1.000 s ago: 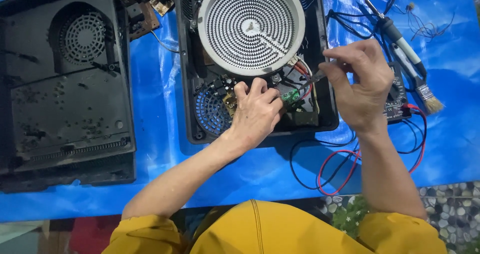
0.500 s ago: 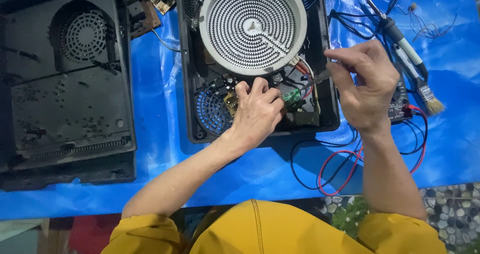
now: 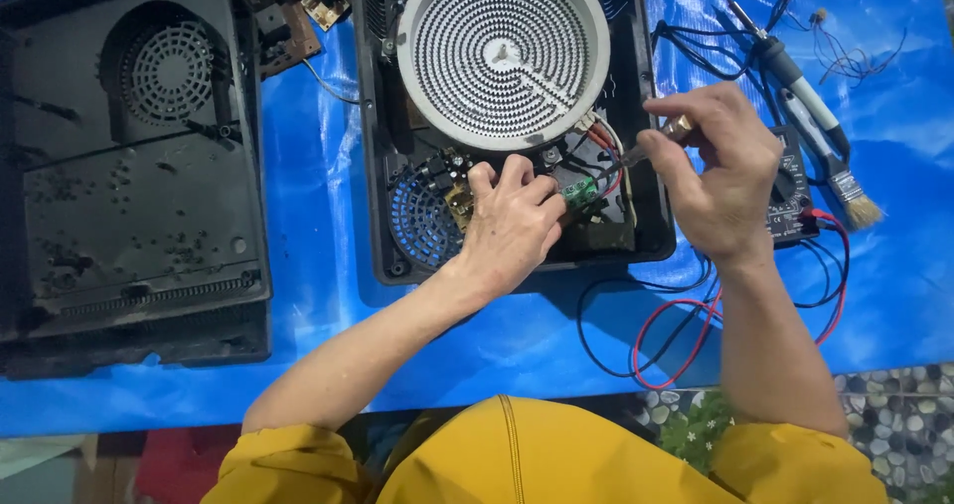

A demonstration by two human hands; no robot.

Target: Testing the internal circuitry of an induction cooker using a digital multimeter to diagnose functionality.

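Item: my left hand (image 3: pixel 517 221) pinches the green terminal block (image 3: pixel 580 192) inside the opened cooker base (image 3: pixel 651 156), near its front edge. My right hand (image 3: pixel 720 176) grips a screwdriver (image 3: pixel 646 144), tip at the block.

I am looking down at an informal repair spot laid out on the ground: a blue tarp (image 3: pixel 328 345) carries an opened cooker base (image 3: pixel 636 236), a removed black casing (image 3: pixel 129 166), loose circuit boards (image 3: pixel 298 7), a soldering iron (image 3: pixel 795 72), a multimeter (image 3: pixel 795 201) and a brush (image 3: pixel 855 201), with pebbled flooring (image 3: pixel 894 415) at the tarp's near edge.
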